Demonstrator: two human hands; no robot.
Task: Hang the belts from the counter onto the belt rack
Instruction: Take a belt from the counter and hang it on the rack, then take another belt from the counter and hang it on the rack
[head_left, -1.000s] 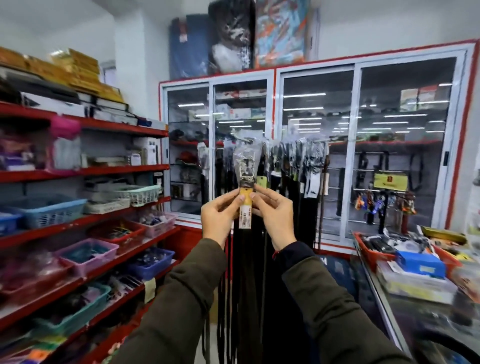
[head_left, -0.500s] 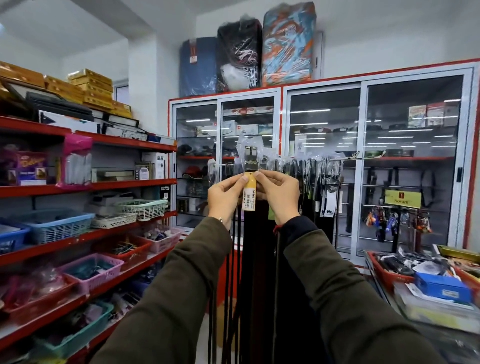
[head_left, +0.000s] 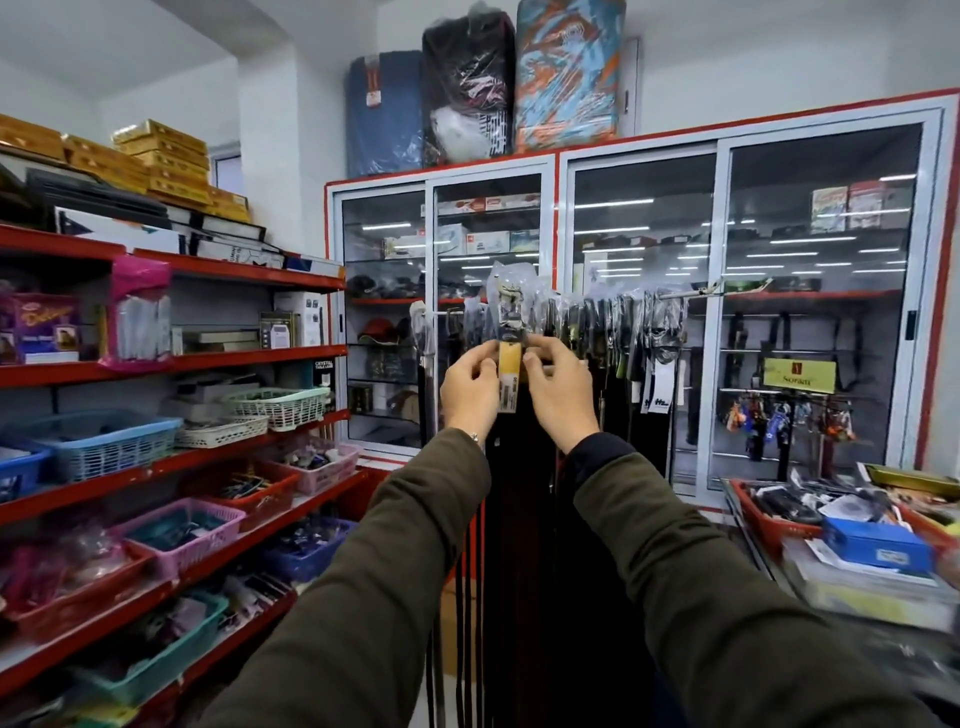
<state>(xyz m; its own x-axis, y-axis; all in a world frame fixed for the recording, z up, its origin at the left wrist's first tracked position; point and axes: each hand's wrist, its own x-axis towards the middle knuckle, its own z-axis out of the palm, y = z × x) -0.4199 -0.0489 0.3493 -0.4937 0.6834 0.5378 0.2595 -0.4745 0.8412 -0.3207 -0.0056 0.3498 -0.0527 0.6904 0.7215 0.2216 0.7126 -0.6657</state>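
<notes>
I hold a dark belt (head_left: 511, 317) upright, its buckle wrapped in clear plastic and a yellow price tag hanging below it. My left hand (head_left: 470, 387) pinches the belt just left of the tag, and my right hand (head_left: 558, 387) pinches it on the right. The strap drops down between my sleeves. Behind it runs the belt rack (head_left: 691, 295), a horizontal rod in front of the glass cabinet, crowded with several hanging dark belts (head_left: 618, 332). The held buckle reaches a little above the rod's height.
Red shelves (head_left: 171, 364) with plastic baskets (head_left: 280, 408) line the left side. A glass-door cabinet (head_left: 722, 312) fills the back wall, with wrapped bundles on top. At the right stands a counter (head_left: 852, 577) with red trays, a blue box and packaged goods.
Both hands have lifted the belt higher and nearer the rack. The view has tilted up, showing more ceiling and the cabinet top.
</notes>
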